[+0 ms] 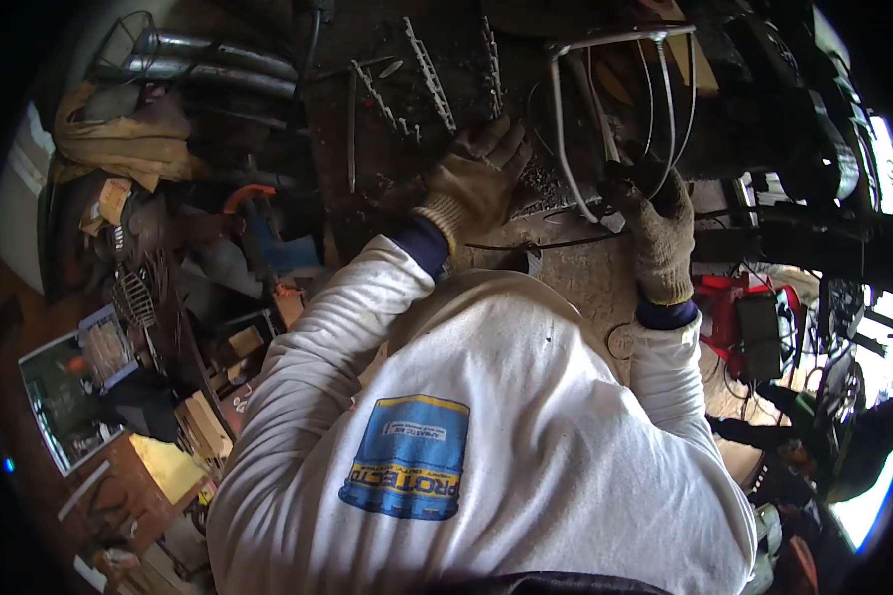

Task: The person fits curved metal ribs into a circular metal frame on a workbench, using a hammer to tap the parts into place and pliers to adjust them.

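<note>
My left hand (pixel 474 180), in a worn tan knit glove, lies on the dark workbench (pixel 387 203) with its fingers stretched forward and apart. Just beyond its fingertips are a narrow notched metal strip (pixel 428 74) and a second one (pixel 492 69). To the right stands a frame of bent metal rod (pixel 564 134), with one leg's end free near the bench's front edge. My right hand (pixel 660 233), gloved too, is closed around the frame's lower rods; its fingertips are partly hidden in shadow. A pale bar (pixel 597 107) runs behind the frame toward that hand.
A shorter notched strip (pixel 375 97) and a thin rod (pixel 351 129) lie on the bench's left. Metal pipes (pixel 213 67), a tan cloth bundle (pixel 124 144) and a blue-and-orange tool (pixel 273 233) sit further left. Red equipment (pixel 726 315) stands at the right.
</note>
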Available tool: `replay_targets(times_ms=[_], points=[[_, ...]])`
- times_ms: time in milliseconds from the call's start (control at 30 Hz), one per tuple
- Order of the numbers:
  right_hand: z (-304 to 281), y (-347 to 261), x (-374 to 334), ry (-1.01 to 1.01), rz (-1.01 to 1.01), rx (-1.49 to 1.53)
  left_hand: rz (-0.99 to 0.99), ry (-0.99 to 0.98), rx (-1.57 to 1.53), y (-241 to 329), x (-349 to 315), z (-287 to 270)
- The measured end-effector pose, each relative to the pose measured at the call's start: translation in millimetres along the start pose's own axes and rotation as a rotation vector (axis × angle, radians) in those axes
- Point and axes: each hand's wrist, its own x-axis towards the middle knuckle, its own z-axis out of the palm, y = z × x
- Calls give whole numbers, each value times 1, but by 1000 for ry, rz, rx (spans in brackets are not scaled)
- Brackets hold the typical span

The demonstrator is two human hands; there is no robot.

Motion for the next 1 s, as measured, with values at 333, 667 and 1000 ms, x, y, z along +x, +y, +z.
replay_targets(times_ms=[333, 667, 1000], points=[[20, 8, 20, -195, -30, 57, -418, 44, -20, -12, -96, -1], [56, 4, 23, -194, -106, -19, -494, 317, 35, -34, -82, 12], [119, 10, 17, 15, -294, -622, -599, 691, -814, -67, -127, 3]])
